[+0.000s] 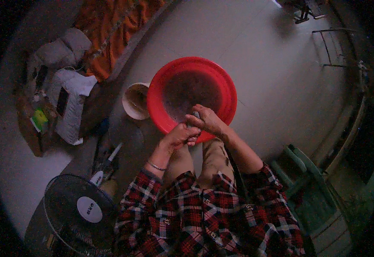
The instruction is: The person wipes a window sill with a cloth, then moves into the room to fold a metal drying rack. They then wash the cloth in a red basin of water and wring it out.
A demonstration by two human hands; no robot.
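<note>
A round red basin [157, 113] stands on the floor in front of my knees, with dark, murky liquid in it. Over its near rim my two hands meet, both closed. My right hand [210, 123] curls its fingers around a small grey item [196, 115], of which only bits show between the fingers. Just below and to the left, my left hand [179, 135] is closed against the same item, its fingers partly hidden. Dim light and blur keep me from telling the item's kind.
A white bucket [129, 103] stands against the basin's left side. At lower left is a standing fan [77, 214]; a green chair [311, 188] is at lower right. Orange cloth [122, 25] covers furniture at upper left, near a white bag [73, 107]. A metal frame [324, 47] stands far right.
</note>
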